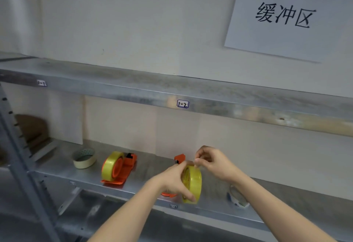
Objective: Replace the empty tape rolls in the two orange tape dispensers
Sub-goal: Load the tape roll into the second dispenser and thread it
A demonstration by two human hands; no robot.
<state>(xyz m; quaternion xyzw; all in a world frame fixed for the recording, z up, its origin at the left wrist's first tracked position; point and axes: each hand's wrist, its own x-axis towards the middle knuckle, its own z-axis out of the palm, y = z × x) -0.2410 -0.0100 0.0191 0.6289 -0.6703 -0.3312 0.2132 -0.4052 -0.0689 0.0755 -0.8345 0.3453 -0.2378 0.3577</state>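
Observation:
Two orange tape dispensers stand on the metal shelf [57, 167]. The left dispenser [125, 167] carries a full yellow tape roll [108, 167] and nobody touches it. My left hand [172, 181] grips the second dispenser [179, 158], whose yellow roll [194, 182] sits in front of my palm; most of its orange body is hidden behind the hand. Above that roll my right hand [214, 162] pinches at the roll's top edge with thumb and fingertips, apparently on the tape end.
A beige masking tape roll [84, 158] lies left of the dispensers. A white and blue roll [237, 197] sits behind my right forearm. Another shelf board [172, 91] hangs overhead, a paper sign [286, 16] is on the wall, and the rack's upright post [24, 161] stands at left.

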